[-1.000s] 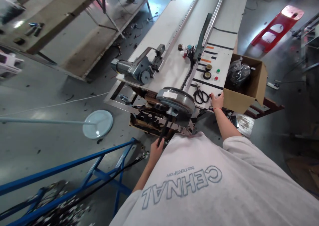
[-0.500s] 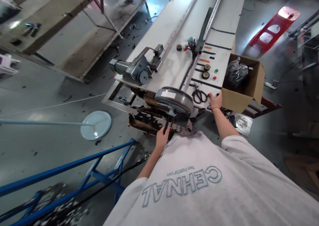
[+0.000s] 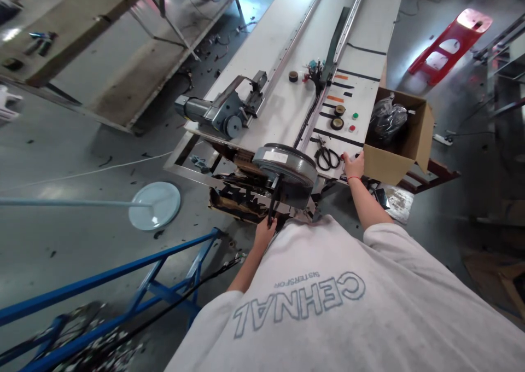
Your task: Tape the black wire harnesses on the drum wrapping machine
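- The left hand (image 3: 264,234) is curled closed around the lower end of a black handle (image 3: 273,201), which slants up to the hub of the grey wheel (image 3: 283,167), on the person's side of it; gripping it well out from the hub probably gives the better leverage
- The right hand (image 3: 353,167) rests at the worktable's edge, to the right of the wheel, its fingers loosely bent; I'd say it braces the body, though I can't tell from here whether anything sits under the fingers
- Between the wheel and that hand lie black-handled scissors (image 3: 324,147), likely left there to be within easy reach
- Beyond the scissors from the wheel come a tape roll (image 3: 337,123), a green button (image 3: 355,116), a red button (image 3: 352,128) and black and orange strips, spaced in a row as if sorted by kind
- The white worktable (image 3: 274,121) runs away past the wheel, with a motor unit (image 3: 221,112) on it to the wheel's left and bundled cables (image 3: 315,76) farther up
- Right of the wheel, a cardboard box (image 3: 389,167) holds a plastic bag (image 3: 389,121); a red stool (image 3: 471,21) stands farther off
- Left of the wheel, a pale disc (image 3: 164,202) sits on the scrap-strewn grey floor (image 3: 94,180), near a blue frame (image 3: 123,269)
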Tool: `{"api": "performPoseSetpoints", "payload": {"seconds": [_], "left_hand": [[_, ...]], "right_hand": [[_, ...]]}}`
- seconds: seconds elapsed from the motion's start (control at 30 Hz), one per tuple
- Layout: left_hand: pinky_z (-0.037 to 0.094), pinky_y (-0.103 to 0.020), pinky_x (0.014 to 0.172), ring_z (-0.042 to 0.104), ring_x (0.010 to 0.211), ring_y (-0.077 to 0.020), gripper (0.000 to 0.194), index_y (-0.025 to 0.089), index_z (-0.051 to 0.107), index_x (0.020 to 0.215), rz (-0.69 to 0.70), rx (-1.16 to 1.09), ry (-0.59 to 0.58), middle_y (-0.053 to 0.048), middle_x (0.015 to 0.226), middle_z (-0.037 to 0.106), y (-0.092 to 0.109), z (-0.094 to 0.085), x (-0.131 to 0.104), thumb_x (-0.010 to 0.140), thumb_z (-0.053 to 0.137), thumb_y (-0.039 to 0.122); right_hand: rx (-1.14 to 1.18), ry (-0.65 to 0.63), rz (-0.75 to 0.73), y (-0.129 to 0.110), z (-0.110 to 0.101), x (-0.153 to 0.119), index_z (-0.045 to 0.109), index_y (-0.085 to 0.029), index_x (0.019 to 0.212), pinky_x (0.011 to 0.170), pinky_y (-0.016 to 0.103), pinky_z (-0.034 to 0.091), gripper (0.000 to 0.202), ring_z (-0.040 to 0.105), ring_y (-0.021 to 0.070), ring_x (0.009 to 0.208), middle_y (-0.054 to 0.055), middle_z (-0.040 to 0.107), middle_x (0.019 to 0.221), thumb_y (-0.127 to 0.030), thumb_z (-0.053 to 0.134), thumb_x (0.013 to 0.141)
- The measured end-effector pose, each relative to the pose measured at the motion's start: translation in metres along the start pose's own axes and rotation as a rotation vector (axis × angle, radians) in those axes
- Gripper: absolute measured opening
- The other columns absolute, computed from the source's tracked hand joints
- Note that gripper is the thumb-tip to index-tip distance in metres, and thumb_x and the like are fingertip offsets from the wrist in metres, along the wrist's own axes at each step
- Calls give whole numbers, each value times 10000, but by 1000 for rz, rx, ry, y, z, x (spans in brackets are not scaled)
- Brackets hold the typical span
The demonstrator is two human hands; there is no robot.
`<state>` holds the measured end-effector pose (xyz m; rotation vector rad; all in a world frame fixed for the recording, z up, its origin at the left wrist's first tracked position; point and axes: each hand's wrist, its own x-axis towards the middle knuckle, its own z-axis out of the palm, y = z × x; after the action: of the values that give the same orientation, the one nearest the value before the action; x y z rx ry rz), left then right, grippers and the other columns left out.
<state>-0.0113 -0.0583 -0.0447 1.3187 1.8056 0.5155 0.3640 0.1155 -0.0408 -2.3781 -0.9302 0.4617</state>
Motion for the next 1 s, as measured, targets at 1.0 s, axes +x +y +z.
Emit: {"api": "performPoseSetpoints", "payload": {"seconds": [1.0], "left_hand": [[568,-340,682,701,679,-207,472,153,643,894,-133,-647,-101,-74,698,709,60,-4,56,938,385,546]], "right_hand": [[195,-884,-624,-226,6,-67,657,-130,853,933,407,509,597,676,216,831,104,688,823,-673,429,953]]}}
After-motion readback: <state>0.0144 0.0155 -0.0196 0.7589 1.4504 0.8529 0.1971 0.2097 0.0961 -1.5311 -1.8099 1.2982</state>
